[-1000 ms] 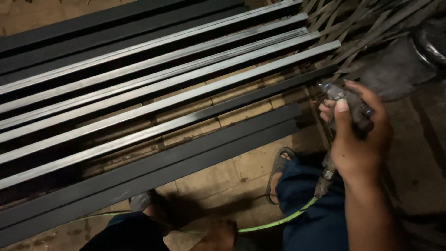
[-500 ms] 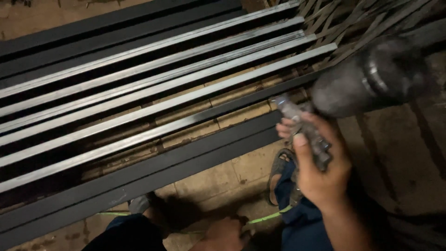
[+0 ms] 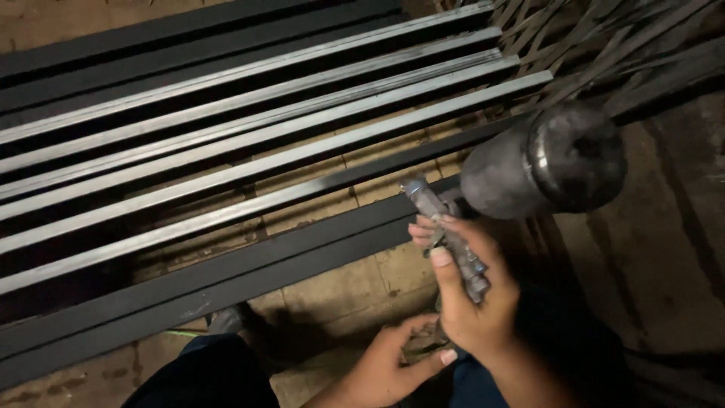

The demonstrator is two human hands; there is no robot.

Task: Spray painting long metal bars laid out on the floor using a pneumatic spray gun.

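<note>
A: What fills most of the frame?

B: Long metal bars (image 3: 249,162) lie side by side on the floor (image 3: 340,291), running from the lower left up to the upper right. The middle ones are bare and pale, the outer ones dark.

A: And the spray gun?

B: The spray gun (image 3: 453,242) sits right of centre, just beside the near dark bar. Its dark round cup (image 3: 547,162) tilts up toward the right, and the nozzle points up and left at the bars, its body crossing their long axis.

A: Which hand has it?

B: The right hand (image 3: 472,302). It comes up from the lower edge, wrist bent, fingers (image 3: 427,230) wrapped tight around the grip and trigger. It is the nearer hand to the bars.

A: The left?

B: The left hand (image 3: 389,363) is lower, its fingers curled under the gun's base; whether they pinch anything there, I cannot tell.
</note>
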